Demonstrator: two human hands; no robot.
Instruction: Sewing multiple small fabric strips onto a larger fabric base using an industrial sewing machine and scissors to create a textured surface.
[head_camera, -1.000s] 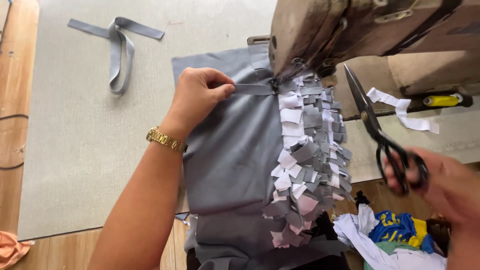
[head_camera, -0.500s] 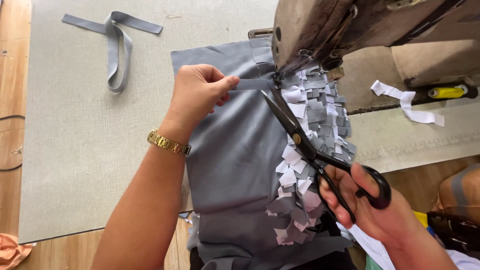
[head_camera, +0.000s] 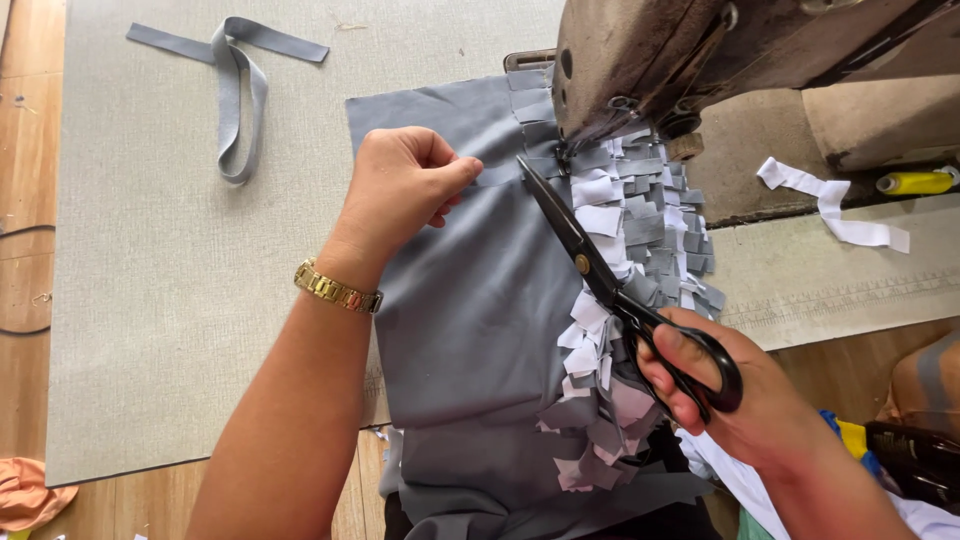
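scissors (head_camera: 600, 275) with black handles sit in my right hand (head_camera: 740, 400), fingers closed through the loops, blades angled up and left with the tips right by the needle area of the sewing machine (head_camera: 680, 60). my left hand (head_camera: 405, 190) is closed in a pinch on a narrow grey strip (head_camera: 500, 175) that runs across to the machine's foot, just beside the scissor tips; i cannot tell whether the blades touch the strip. a gold watch (head_camera: 337, 289) circles my left wrist. under both hands lies a grey fabric panel (head_camera: 470, 310), spread on the pale grey table mat (head_camera: 160, 300). along the panel's right edge runs a column of small grey and white fabric tabs (head_camera: 620, 300), partly under the scissors. a loose grey band (head_camera: 232, 90) lies looped at the mat's far left, well apart. a white strip (head_camera: 835, 205) and a yellow tube (head_camera: 915, 183) rest to the right of the machine.
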